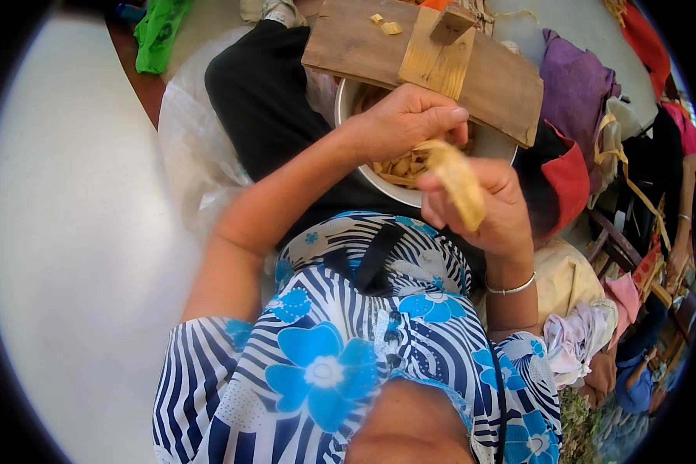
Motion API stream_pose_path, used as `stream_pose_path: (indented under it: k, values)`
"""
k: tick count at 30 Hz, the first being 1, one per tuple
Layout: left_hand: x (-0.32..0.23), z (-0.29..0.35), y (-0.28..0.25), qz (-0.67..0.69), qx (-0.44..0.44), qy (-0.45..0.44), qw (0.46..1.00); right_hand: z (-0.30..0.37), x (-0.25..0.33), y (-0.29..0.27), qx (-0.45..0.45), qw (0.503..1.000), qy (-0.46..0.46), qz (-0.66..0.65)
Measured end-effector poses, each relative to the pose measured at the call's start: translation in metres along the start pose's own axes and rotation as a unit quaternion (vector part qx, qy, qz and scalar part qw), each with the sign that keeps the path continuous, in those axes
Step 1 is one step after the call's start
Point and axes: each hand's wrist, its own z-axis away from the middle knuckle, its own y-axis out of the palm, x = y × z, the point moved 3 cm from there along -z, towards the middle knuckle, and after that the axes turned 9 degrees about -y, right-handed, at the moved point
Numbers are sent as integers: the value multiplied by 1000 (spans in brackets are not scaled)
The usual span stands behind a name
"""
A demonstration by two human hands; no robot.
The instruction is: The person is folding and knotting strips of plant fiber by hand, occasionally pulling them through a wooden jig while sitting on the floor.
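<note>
In front of my body, my left hand [411, 120] is closed, thumb against curled fingers. A pale yellow, curved strip [458, 184], partly blurred, runs from under its fingers down to my right hand [496, 203], which is closed round it. What the strip is made of I cannot tell. Just below and behind the hands sits a round metal basin [387, 188], holding several yellowish cut pieces [404, 165]. Across the basin's far side lies a wooden board [356, 46], with a lighter wooden piece and an upright block [452, 25] on it.
Two small yellow chips [387, 26] lie on the board. A purple cloth [574, 73] and a red cloth [566, 182] are to the right, with a beige sack [566, 280] nearer. Clear plastic sheeting [201, 139] spreads at left. Other people sit along the right edge.
</note>
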Motion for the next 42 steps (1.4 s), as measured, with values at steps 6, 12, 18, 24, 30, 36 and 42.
stream_pose_path:
  k: [6,12,18,24,30,36,42]
  values:
    - [8,5,14,217,-47,12,975,-29,-15,-43,-243,926,-174,230]
    - [14,-2,15,137,-65,13,988,-31,-21,-46,-232,808,-220,496]
    - [24,-5,2,24,-58,-54,997,-32,-30,-61,-220,754,-276,554]
    - [25,5,1,-402,-302,180,845,-27,-44,-71,-227,844,-186,449]
    - [30,11,8,-490,-344,314,737,-19,-91,-86,-204,971,-1,127]
    - [41,11,13,-400,-345,368,765,-18,-90,-67,-140,967,39,-210]
    - [27,13,16,-303,-276,225,884,-24,-83,-72,-218,966,-74,116]
